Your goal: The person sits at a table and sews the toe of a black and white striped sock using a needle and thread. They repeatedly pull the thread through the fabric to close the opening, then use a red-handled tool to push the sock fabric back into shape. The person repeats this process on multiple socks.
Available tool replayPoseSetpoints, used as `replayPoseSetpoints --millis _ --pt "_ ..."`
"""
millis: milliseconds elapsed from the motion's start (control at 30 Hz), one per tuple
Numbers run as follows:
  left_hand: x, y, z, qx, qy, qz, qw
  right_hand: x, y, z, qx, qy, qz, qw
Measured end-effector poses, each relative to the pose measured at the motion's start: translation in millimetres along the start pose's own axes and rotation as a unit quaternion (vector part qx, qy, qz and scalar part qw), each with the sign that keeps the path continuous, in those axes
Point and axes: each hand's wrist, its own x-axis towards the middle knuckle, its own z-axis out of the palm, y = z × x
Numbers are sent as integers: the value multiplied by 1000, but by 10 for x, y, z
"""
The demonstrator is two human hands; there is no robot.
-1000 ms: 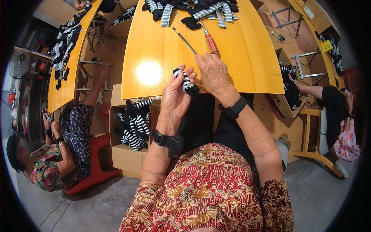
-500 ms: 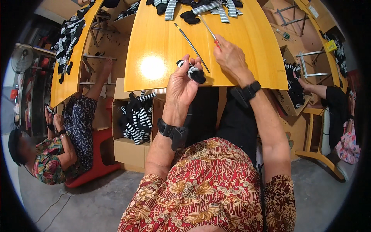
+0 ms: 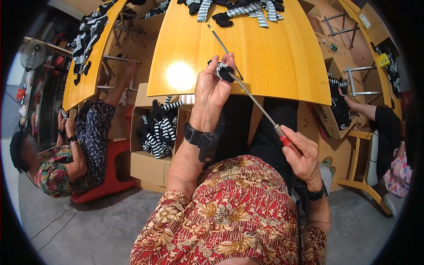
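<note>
Over the table's near edge, my left hand [image 3: 214, 86] holds a bunched black-and-white knit piece, apparently a striped sock [image 3: 225, 73], between its thumb and fingers. My right hand [image 3: 304, 154], down near my lap, grips the red handle of a long-shafted screwdriver [image 3: 257, 104]. Its metal shaft slants up to the left, and the tip meets the black part of the sock; whether it goes inside, I cannot tell. Behind my left hand, a thin dark rod [image 3: 218, 39] with a yellow end lies on the table.
Grey-striped and black socks [image 3: 247, 9] lie along the far side of the yellow table [image 3: 282, 57]. Open cardboard boxes with striped socks stand at lower left [image 3: 150, 165] and right [image 3: 329, 119]. Co-workers sit on both sides, one on a red chair [image 3: 117, 163].
My right hand has swung down and back toward me with the screwdriver. Its tip, formerly pointing at the far pile, now meets the sock. My left hand keeps holding the sock, slightly turned.
</note>
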Motion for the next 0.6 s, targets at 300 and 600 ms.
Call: replayPoseSetpoints --millis 300,600 --pt "-95 -150 1 49 -10 9 999 -76 51 85 9 9 8 1000" --pt "-134 -331 -58 172 -50 53 982 -128 9 169 -12 25 34 999"
